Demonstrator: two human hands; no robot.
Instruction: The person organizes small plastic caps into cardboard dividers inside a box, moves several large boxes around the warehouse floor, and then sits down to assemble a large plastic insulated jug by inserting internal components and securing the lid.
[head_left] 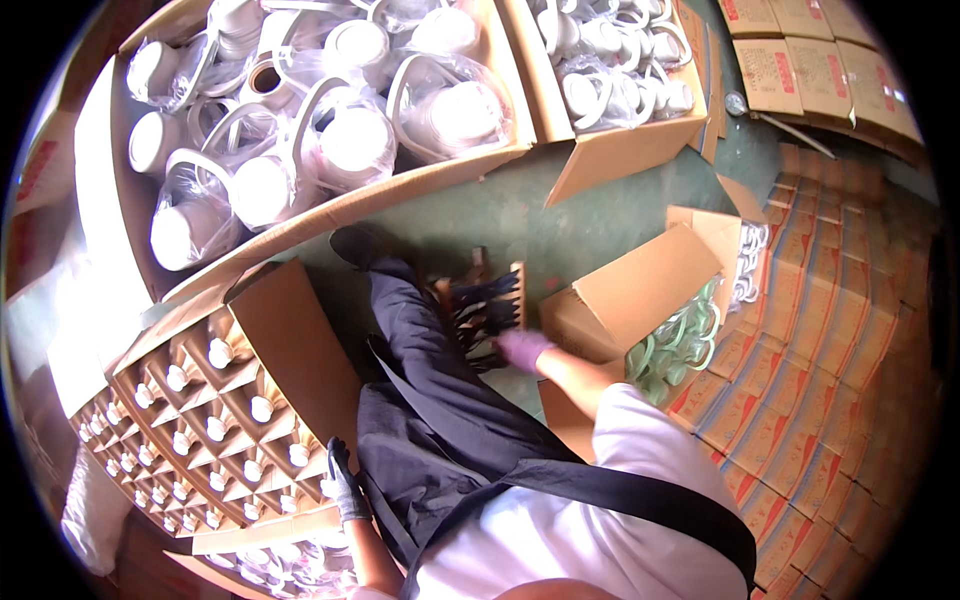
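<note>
- Left hand [346,485], grey-gloved: fingers just beside the divided carton [295,335]; whether clamped, I cannot tell.
- Right hand [524,350], purple-gloved: fingers blurred (grip unreadable), near a dark-strapped wooden frame [490,305].
- White-topped pieces [262,409] sit in the carton's cells: probably smooth, rigid, breakable; the protruding tops look best to hold.

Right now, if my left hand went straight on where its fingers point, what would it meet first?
Your left hand would probably meet the brown cardboard flap first, though depth is unclear.

The left hand [345,484] is beside a divided carton [303,330].
</note>
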